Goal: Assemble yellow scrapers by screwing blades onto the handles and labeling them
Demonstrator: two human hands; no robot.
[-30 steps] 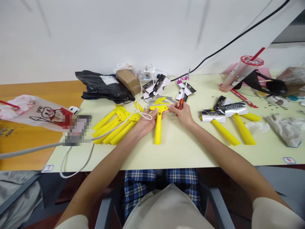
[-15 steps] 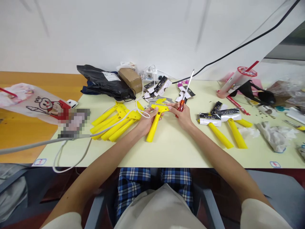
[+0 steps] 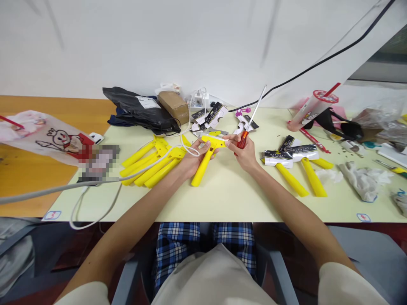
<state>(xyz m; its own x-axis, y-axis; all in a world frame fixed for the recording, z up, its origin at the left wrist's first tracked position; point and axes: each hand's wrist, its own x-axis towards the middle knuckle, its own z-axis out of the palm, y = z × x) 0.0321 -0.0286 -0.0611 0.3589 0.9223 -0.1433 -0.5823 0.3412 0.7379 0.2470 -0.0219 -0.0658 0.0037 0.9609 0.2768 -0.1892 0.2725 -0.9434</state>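
Note:
My left hand (image 3: pixel 193 160) grips a yellow scraper-like tool (image 3: pixel 201 168) by its wide head, the handle pointing down toward the table's front edge. Held in my right hand (image 3: pixel 246 156) is a red-handled screwdriver (image 3: pixel 243 140), its metal shaft slanting up and to the right. The fingertips of that hand also touch the right end of the yellow head. Several loose yellow tools (image 3: pixel 155 169) lie left of my left hand. To the right, yellow tools with black-and-white cards (image 3: pixel 278 159) on their heads rest on the table.
Behind the hands are loose cards (image 3: pixel 216 114), a brown box (image 3: pixel 174 106) and a black bag (image 3: pixel 140 110). A white cable (image 3: pixel 133 176) crosses the left side near a phone (image 3: pixel 101 163). Toward the right stand a drink cup (image 3: pixel 313 109) and crumpled plastic (image 3: pixel 362 182).
The yellow tool has tilted, its handle end swinging slightly left. The screwdriver leans further right. Both hands keep their holds.

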